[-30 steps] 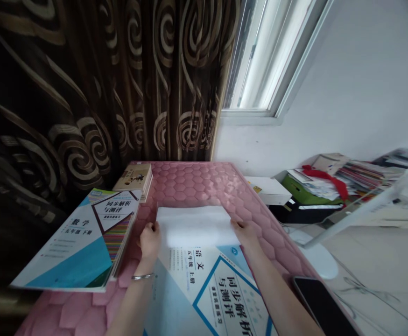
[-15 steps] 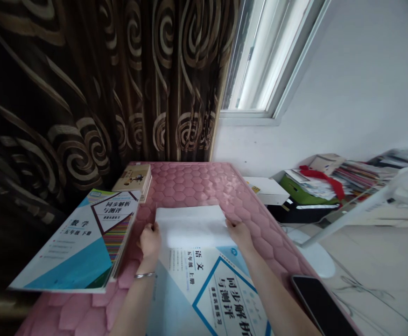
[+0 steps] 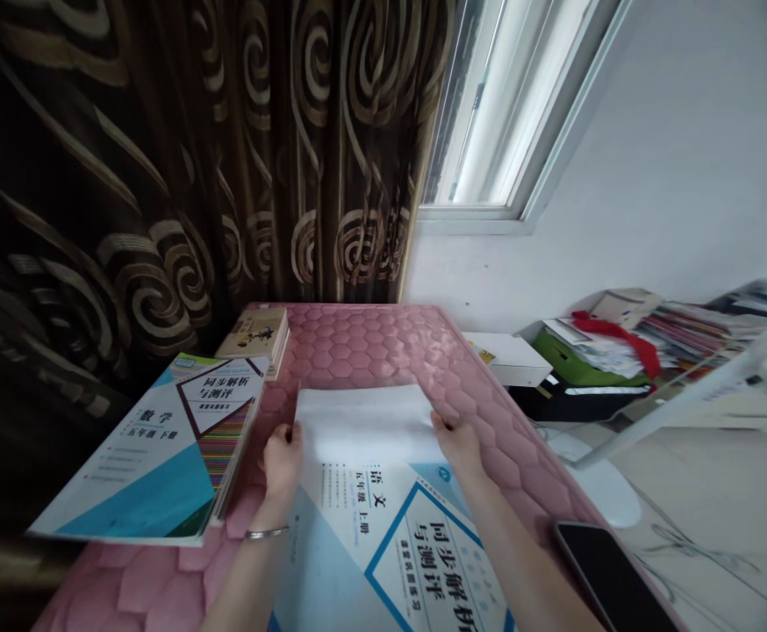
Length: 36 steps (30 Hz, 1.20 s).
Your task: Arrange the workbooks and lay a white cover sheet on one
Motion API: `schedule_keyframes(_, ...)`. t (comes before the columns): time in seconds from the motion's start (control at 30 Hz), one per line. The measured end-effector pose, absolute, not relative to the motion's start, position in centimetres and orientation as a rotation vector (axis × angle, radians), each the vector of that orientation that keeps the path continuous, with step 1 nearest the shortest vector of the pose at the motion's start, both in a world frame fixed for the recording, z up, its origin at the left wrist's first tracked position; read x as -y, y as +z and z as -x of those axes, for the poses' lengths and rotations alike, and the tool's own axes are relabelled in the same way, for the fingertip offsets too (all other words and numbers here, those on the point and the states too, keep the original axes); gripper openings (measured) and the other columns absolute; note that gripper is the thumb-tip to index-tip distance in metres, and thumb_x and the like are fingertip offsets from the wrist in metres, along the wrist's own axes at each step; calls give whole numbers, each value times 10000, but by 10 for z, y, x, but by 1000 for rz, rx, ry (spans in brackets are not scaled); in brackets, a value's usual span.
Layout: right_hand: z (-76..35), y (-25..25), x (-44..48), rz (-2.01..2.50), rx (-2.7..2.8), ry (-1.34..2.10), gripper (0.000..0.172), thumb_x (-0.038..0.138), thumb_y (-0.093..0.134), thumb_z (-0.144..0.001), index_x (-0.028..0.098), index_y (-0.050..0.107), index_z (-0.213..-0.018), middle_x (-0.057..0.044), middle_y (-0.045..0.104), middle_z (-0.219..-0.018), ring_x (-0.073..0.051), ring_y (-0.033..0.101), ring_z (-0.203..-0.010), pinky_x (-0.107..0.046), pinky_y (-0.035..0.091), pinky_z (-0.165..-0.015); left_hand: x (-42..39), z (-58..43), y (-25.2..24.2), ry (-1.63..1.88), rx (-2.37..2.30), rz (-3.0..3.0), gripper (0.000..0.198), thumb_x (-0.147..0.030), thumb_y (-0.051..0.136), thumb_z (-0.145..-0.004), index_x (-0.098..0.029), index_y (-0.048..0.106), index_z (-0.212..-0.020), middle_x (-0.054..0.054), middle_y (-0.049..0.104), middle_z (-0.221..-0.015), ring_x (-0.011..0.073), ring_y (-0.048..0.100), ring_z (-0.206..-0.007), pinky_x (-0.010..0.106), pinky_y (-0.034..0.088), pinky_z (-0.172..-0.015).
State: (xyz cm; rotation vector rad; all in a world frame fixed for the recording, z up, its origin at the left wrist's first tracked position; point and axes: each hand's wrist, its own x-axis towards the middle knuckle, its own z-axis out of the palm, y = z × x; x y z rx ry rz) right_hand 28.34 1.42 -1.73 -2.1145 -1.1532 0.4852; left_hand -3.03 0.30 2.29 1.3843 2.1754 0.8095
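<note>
A blue-and-white workbook [image 3: 331, 562] with Chinese characters lies on the pink padded surface in front of me, its cover facing up. Across its far end rests a plain white sheet of paper [image 3: 363, 423]. My left hand [image 3: 283, 461] pinches the sheet at its left edge, thumb on top. At the right edge, my right hand [image 3: 455, 443] holds the sheet in the same way. The fingers beneath the paper are hidden, and I cannot tell whether they also grip the workbook.
To the left lies a stack of workbooks [image 3: 153, 465], with small tan books [image 3: 255, 338] behind it. A black phone [image 3: 611, 575] rests at the right edge of the pink surface [image 3: 350, 338]. Beyond are a white box [image 3: 508, 358], a green bin [image 3: 558, 360] and a patterned curtain [image 3: 318, 175].
The whole view has shifted slightly, so things appear a little further right. Both hands keep their hold on the white sheet, which has barely moved over the workbook.
</note>
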Motion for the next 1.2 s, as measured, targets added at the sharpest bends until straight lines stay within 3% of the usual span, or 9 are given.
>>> schedule_keyframes(0.27, -282, -14, -18, 2109, 1159, 482, 356, 415, 441, -852, 181, 708, -822, -134, 728, -816, -316, 670, -877, -339, 462, -664, -8, 19, 31, 722, -2244, -1334, 329, -371, 428, -928, -161, 681, -913, 175, 735, -919, 315, 682, -930, 393, 443, -808)
schedule_keyframes(0.4, -285, -11, -15, 2050, 1167, 548, 350, 391, 451, -835, 159, 708, -781, -102, 730, -779, -276, 680, -810, -308, 473, -630, -6, 19, 33, 713, -2238, -1328, 335, -359, 409, -938, -157, 675, -949, 188, 732, -954, 324, 677, -968, 419, 435, -851)
schedule_keyframes(0.53, -284, -11, -13, 2059, 1157, 543, 352, 395, 467, -827, 148, 713, -778, -99, 726, -756, -271, 678, -772, -309, 471, -627, -7, 19, 32, 688, -2255, -1344, 333, -353, 418, -933, -159, 688, -926, 189, 733, -952, 317, 682, -961, 401, 447, -825)
schedule_keyframes(0.8, -274, -12, -16, 2193, 1119, 490, 357, 371, 463, -835, 126, 722, -847, -180, 722, -802, -323, 680, -881, -341, 467, -704, -15, 18, 34, 650, -2254, -1347, 319, -332, 450, -913, -150, 707, -861, 200, 735, -917, 311, 698, -911, 357, 455, -755)
schedule_keyframes(1.0, -282, -15, -15, 2114, 1111, 547, 302, 310, 454, -791, 137, 700, -810, -128, 729, -807, -265, 676, -786, -282, 455, -612, -15, 22, 30, 700, -2201, -1326, 297, -348, 456, -916, -178, 699, -908, 145, 746, -942, 276, 699, -916, 314, 452, -723)
schedule_keyframes(1.2, -288, -17, -16, 2051, 1046, 593, 311, 361, 456, -750, 146, 677, -705, -112, 697, -686, -258, 654, -711, -280, 437, -557, -16, 23, 24, 727, -2192, -1311, 295, -352, 487, -893, -155, 706, -875, 187, 737, -927, 306, 693, -916, 338, 446, -712)
